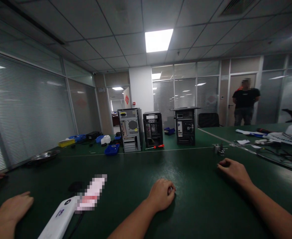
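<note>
My left hand (162,195) rests on the green tabletop (190,199) at centre front, its fingers curled in and nothing visible in them. Further right, my right hand (235,172) lies on its side with thumb and fingers bent together, also seemingly with nothing held. Just beyond it stand small metal parts (220,151), too small to name. Three computer tower cases, the left (129,129), middle (152,129) and right (185,126), stand upright across the table, out of reach of both hands. A red-handled screwdriver (158,146) lies before the middle case.
Another person's hands (18,205) rest at far left, beside a white device (58,219) marked 18 and a blurred pink-white item (92,194). Blue trays (111,149), a metal dish (45,155) and cables (282,157) lie around. A person (245,101) stands by the door.
</note>
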The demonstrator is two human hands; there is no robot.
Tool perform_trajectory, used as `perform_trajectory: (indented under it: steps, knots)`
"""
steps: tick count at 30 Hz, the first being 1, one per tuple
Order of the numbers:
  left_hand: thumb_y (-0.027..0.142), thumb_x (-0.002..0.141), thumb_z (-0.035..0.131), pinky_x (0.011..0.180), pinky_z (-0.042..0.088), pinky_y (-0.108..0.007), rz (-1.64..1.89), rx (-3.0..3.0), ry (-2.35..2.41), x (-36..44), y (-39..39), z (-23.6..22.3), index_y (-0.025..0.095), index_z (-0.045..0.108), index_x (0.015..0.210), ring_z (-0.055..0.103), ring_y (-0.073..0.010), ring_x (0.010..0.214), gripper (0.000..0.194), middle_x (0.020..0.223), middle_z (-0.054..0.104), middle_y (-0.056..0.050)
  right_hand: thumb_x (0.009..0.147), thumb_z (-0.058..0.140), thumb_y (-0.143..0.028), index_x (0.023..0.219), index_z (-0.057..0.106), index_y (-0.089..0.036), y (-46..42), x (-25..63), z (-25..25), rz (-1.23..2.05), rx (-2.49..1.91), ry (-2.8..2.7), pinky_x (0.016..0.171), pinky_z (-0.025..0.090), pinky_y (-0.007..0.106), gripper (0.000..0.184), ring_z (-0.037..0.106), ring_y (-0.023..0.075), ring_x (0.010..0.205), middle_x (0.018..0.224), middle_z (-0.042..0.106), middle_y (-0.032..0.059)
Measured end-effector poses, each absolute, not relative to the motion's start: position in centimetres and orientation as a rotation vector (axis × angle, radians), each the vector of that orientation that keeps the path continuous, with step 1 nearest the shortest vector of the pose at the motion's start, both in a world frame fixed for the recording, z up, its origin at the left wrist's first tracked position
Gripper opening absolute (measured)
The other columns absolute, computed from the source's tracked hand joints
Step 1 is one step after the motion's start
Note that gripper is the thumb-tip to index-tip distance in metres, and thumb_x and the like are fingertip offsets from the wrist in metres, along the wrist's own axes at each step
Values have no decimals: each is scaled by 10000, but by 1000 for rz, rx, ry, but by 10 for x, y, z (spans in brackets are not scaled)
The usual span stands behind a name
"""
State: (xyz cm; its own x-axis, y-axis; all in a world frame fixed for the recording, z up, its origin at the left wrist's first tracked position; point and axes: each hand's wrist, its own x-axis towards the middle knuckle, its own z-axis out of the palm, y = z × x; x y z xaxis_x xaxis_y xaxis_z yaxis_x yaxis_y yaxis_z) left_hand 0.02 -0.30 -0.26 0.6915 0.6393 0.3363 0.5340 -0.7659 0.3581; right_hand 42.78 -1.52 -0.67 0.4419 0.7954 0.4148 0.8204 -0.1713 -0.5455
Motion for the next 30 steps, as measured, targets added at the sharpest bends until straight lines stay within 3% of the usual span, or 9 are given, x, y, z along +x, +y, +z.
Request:
perform_trajectory:
  steps: [8,19,30]
  knots:
    - [222,884,527,802,404,-281,635,2678,937,1,-2,-4,214,673,935,582,-185,859,155,848,669,-27,736,598,-487,908,730,-185,-25,431,-4,30,-1948,-1275,783,498,392,372,687,317,943,1009,756,127]
    - [225,903,520,802,401,-271,610,2691,930,1,-2,-2,218,667,929,578,-178,860,150,848,659,-20,841,504,-553,1075,705,-199,-20,427,-3,-18,-1930,-1320,821,518,388,469,688,286,955,1051,746,105]
    - [220,900,520,801,398,-279,599,2694,944,3,-2,-3,213,674,930,573,-183,872,157,848,665,-23,795,547,-578,1009,733,-211,-15,436,-10,12,-1965,-1317,795,509,402,464,687,300,936,1003,752,95]
